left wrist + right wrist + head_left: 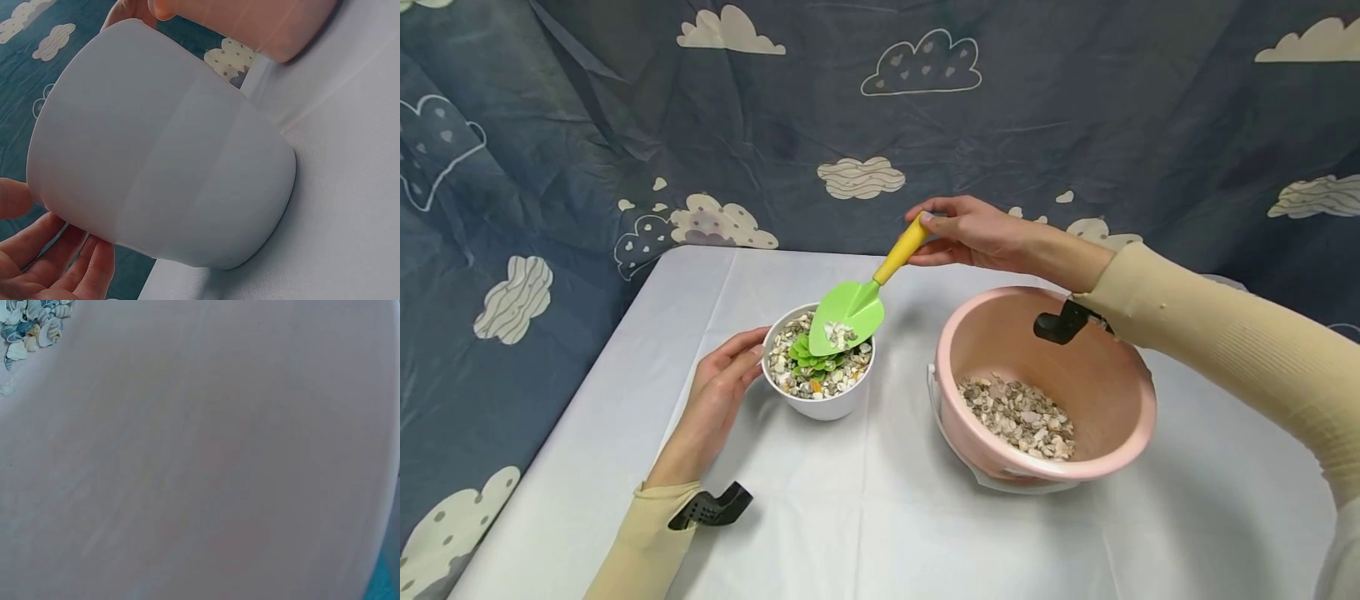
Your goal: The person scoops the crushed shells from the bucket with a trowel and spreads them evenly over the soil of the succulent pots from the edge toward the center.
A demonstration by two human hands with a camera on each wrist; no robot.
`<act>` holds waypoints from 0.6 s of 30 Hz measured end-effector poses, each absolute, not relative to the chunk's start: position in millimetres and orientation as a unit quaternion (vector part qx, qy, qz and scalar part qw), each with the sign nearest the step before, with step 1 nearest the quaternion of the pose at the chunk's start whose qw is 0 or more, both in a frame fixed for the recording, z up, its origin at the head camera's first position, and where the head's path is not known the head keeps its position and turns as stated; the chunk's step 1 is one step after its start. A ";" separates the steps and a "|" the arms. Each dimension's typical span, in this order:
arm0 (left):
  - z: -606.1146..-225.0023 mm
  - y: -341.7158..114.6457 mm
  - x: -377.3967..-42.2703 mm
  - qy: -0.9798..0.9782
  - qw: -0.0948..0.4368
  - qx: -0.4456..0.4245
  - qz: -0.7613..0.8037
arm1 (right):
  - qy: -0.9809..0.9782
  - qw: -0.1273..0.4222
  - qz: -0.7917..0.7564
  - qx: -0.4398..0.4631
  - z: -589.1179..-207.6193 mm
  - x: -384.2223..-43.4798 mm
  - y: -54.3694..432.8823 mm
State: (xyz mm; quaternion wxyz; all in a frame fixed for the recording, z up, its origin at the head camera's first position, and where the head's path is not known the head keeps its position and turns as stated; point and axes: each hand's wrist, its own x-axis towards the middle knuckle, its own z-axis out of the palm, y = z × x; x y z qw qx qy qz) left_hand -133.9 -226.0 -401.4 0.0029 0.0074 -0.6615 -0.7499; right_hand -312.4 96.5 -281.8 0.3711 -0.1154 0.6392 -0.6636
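In the head view my right hand [973,233] grips the yellow handle of a hand trowel [859,298]. Its green blade tilts down over a white plant pot [827,408], with some shell pieces [838,335] on it. A green leafy plant [801,357] stands in the pot among shell bits, partly covered by the blade. My left hand [721,387] rests its fairly straight fingers against the pot's left side near the rim. The left wrist view shows the pot [169,150] up close, with fingers [97,269] touching its wall.
Right of the pot stands a pink bucket [951,417], shell pieces [1026,421] lying on its floor. My right forearm crosses its far rim. A white cloth [880,533] covers the table, and a dark cloud-patterned curtain [820,108] hangs behind. The bucket's inner wall [212,462] fills the right wrist view.
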 end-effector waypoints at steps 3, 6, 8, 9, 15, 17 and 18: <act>-400.8 -226.1 -134.1 -0.661 0.000 0.010 -0.750 | 0.638 0.368 -0.667 -0.111 -280.5 -312.3 96.9; -400.4 -226.1 -134.2 -0.660 0.000 0.010 -0.751 | 0.627 0.367 -0.679 -0.108 -278.5 -312.8 98.4; -400.1 -225.9 -134.4 -0.660 0.001 0.009 -0.752 | 0.618 0.366 -0.686 -0.111 -277.1 -313.5 100.0; -400.0 -225.9 -134.5 -0.661 0.001 0.010 -0.750 | 0.612 0.368 -0.691 -0.112 -276.5 -314.1 100.7; -398.9 -226.0 -134.7 -0.669 0.001 0.015 -0.743 | 0.601 0.366 -0.697 -0.138 -274.7 -317.0 104.5; -399.1 -225.8 -134.7 -0.668 0.001 0.014 -0.744 | 0.598 0.360 -0.702 -0.145 -275.1 -318.2 106.1; -399.1 -225.8 -134.7 -0.668 0.001 0.014 -0.744 | 0.595 0.357 -0.705 -0.146 -275.1 -318.7 106.8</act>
